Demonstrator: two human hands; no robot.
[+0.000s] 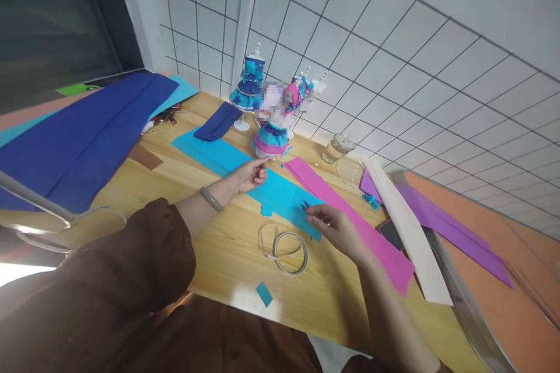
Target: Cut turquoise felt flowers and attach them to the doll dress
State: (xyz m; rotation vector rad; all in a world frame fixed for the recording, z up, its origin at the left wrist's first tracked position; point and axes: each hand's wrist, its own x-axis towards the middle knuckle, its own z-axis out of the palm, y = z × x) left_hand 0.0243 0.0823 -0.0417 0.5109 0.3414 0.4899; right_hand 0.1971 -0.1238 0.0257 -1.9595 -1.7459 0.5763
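Observation:
My left hand [252, 176] reaches over the light blue crepe paper strip [289, 201], index finger stretched out and the others curled. Its fingertip is at the hem of a small doll in a blue and pink tiered dress [273, 139]; whether it touches is unclear. My right hand [332, 226] is closed round a small dark pointed tool [305, 206], most of it hidden in the fingers, over the strip's right end. A blue flower-shaped cutout [266, 209] lies between my hands. Below it are a coil of narrow pale ribbon [291, 253] and a small teal paper piece [264, 294].
A second blue dress stands on a small stand [248, 84] near the gridded wall. Right of my hands lie pink [350, 210], white [406, 233] and purple strips [455, 227], near a glass jar [338, 147]. Large dark blue paper [87, 134] covers the left side.

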